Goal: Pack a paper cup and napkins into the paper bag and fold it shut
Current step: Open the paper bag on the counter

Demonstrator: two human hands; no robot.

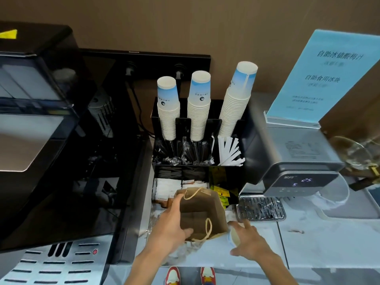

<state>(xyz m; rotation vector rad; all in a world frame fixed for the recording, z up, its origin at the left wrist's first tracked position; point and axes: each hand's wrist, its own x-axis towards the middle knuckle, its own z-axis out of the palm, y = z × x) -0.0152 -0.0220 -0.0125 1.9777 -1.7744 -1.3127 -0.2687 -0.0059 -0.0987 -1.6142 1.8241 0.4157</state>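
The paper bag (202,212) is stood upright with its mouth open at lower centre of the frame, on the pale bench (320,239). It is steadied by the left hand (171,227), whose fingers are hooked over the bag's left rim and near corner, probably so the mouth is kept spread for loading. At the bag's right side a paper cup (234,238) is gripped by the right hand (249,243), fingers wrapped loosely round it; the cup is held just beside the bag wall, not yet over the opening. Napkins cannot be made out with certainty.

Room is tight behind: the black organiser (197,175) stands touching or just beyond the bag's far rim. A drip tray (261,208) lies near at right. Clear bench is left only toward the lower right, and the bench edge runs close below the hands.
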